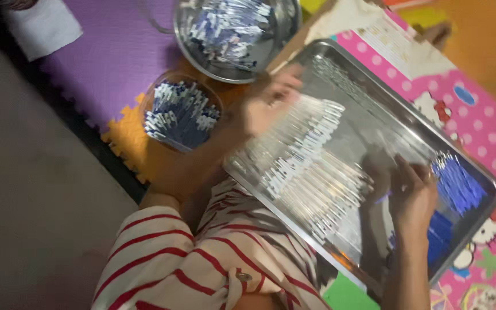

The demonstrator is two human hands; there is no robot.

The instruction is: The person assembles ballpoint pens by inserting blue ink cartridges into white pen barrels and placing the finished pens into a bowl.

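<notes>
A large metal tray lies on the floor mat. On it are long rows of thin clear sticks with white tips. At its right end is a heap of small blue pieces. My left hand rests at the upper left end of the rows, fingers spread over the sticks and blurred. My right hand hovers at the tray's right side, just left of the blue pieces, with its fingers curled. Whether it holds anything is hidden.
A round metal bowl of blue and white pieces stands above the tray. A smaller clear tub with similar pieces sits left of my left hand. Under them lie purple, orange and pink dotted foam mats. Grey floor runs along the left.
</notes>
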